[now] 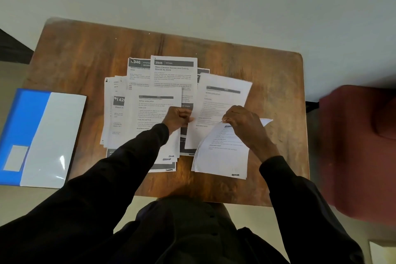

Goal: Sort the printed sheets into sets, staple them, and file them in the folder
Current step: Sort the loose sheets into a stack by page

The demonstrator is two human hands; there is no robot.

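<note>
Your left hand is curled into a tight pinch on the left edge of a single printed sheet, which stands to the right of that hand and reaches away toward the far side, tilted and a little blurred. Your right hand pinches the far corner of a thin stack of sheets between fingertips and thumb; the stack curls up at that corner, while its near edge lies on the wooden table, just below and left of the hand. Both are white pages with a dark header bar and small black text in short headed blocks. To the left of your left hand lies the overlapping spread of sheets, flat on the table, and your left sleeve crosses its near part. At the far end of the spread, a page headed "2946 KITCHEN" shows a bold title about storing knives and cutting boards. The blue folder, with its pale clear cover, lies at the table's left edge, well apart from both hands. A dark red armchair stands to the right.
</note>
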